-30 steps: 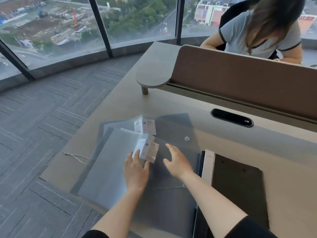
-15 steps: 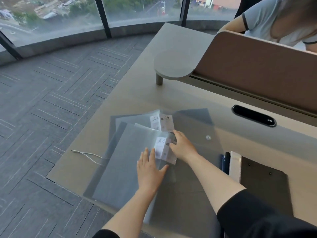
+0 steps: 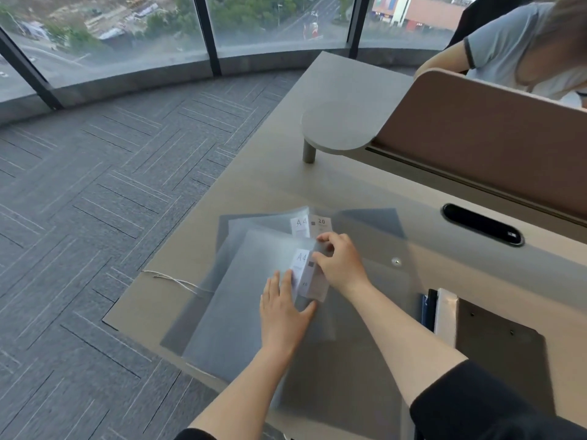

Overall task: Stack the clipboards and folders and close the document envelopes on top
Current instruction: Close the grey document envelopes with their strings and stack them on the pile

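Grey carpet and a curved window wall lie behind a beige worktop (image 3: 178, 300), the only view being the head camera's. On it, translucent grey document envelopes (image 3: 241, 312) lie fanned and overlapping near the left edge; I count at least three, though the layers blur together. Two show white A4 labels (image 3: 300, 223). One further envelope lies open to the right, its snap button (image 3: 396, 261) exposed.

Left hand (image 3: 282, 309) lies flat, fingers straight, pressing the top envelope. Right hand (image 3: 341, 265) pinches that envelope's flap at the label corner.

Judging by this, the closing step is in hand: the flap wants folding down and pressing onto its snap, with the left hand steadying the sheet.

At the right edge one dark clipboard (image 3: 498, 347) sits beside upright folders (image 3: 435, 312), perhaps three; the count is unclear. One loose string (image 3: 171, 279) lies nearby.
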Demonstrator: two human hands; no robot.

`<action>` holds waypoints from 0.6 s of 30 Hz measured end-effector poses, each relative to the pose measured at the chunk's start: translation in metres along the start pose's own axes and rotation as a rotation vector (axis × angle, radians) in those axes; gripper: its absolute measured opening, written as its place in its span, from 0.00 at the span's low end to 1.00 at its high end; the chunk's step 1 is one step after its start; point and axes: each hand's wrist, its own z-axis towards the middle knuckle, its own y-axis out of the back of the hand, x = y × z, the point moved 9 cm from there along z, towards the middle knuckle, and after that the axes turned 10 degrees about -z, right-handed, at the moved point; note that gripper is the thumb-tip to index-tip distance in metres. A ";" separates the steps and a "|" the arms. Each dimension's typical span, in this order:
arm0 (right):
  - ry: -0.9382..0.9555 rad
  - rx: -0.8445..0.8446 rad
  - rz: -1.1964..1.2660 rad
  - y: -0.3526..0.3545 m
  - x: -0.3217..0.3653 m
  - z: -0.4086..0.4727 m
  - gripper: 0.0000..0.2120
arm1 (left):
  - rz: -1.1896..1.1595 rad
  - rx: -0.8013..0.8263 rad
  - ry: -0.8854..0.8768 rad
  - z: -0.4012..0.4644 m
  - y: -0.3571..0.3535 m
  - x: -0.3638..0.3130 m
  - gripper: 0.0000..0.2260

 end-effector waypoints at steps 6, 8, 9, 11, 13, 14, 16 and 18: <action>0.087 -0.086 0.167 0.027 0.033 -0.018 0.12 | -0.129 -0.135 -0.039 -0.008 0.028 -0.026 0.34; 0.125 -0.099 0.222 0.035 0.043 -0.026 0.12 | -0.179 -0.181 -0.068 -0.013 0.037 -0.033 0.32; 0.144 -0.106 0.250 0.038 0.048 -0.030 0.12 | -0.204 -0.204 -0.082 -0.016 0.041 -0.037 0.31; 0.180 -0.124 0.302 0.047 0.057 -0.038 0.12 | -0.237 -0.248 -0.106 -0.021 0.050 -0.041 0.28; 0.230 -0.146 0.347 0.058 0.066 -0.049 0.12 | -0.237 -0.298 -0.139 -0.029 0.062 -0.049 0.24; 0.257 -0.155 0.365 0.063 0.072 -0.054 0.13 | -0.233 -0.326 -0.164 -0.033 0.069 -0.055 0.20; 0.321 -0.179 0.405 0.073 0.083 -0.064 0.13 | -0.232 -0.380 -0.214 -0.042 0.084 -0.068 0.12; 0.380 -0.215 0.445 0.085 0.091 -0.073 0.14 | -0.239 -0.424 -0.235 -0.050 0.100 -0.083 0.08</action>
